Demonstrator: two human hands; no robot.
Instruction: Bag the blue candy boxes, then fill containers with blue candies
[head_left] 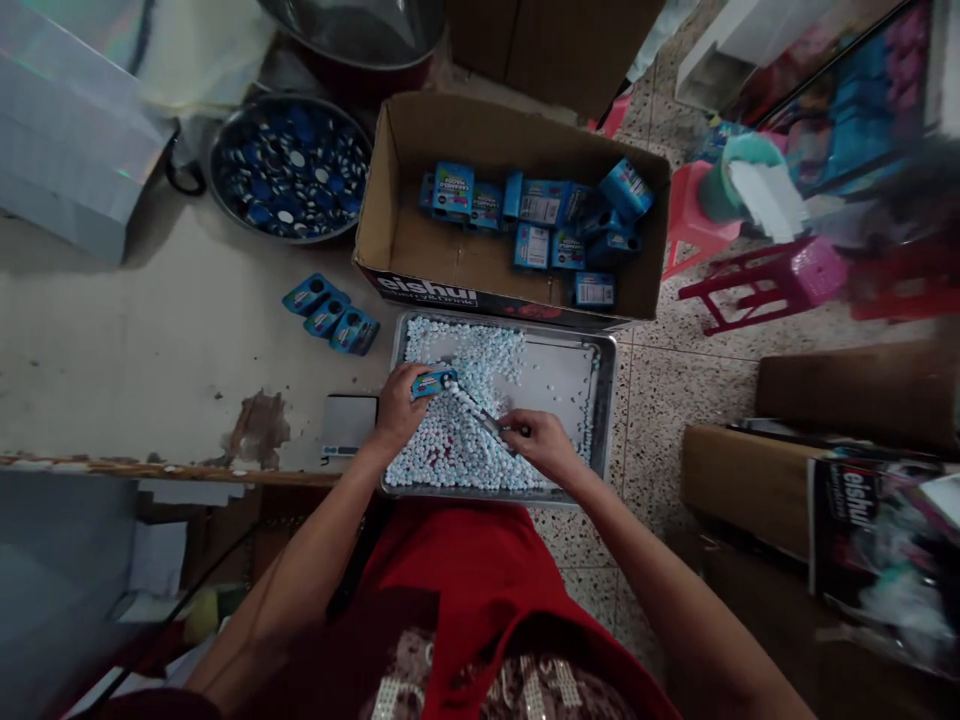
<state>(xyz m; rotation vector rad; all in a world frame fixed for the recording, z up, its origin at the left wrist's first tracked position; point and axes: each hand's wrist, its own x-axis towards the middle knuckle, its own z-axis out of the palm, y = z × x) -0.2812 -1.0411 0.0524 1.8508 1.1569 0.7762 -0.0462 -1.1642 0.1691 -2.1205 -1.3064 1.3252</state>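
Observation:
My left hand is closed round a small blue candy box and holds it over a metal tray. In my right hand is the handle of a narrow metal scoop. White candies lie along the scoop, and its tip is at the round hole in the box's end. Small white and pale blue candies cover the left and middle of the tray, with a few scattered on its right side.
Beyond the tray stands an open carton holding several blue boxes. Three or so more boxes lie on the table beside a pan of blue and white discs. A small scale sits left of the tray. Plastic stools stand at right.

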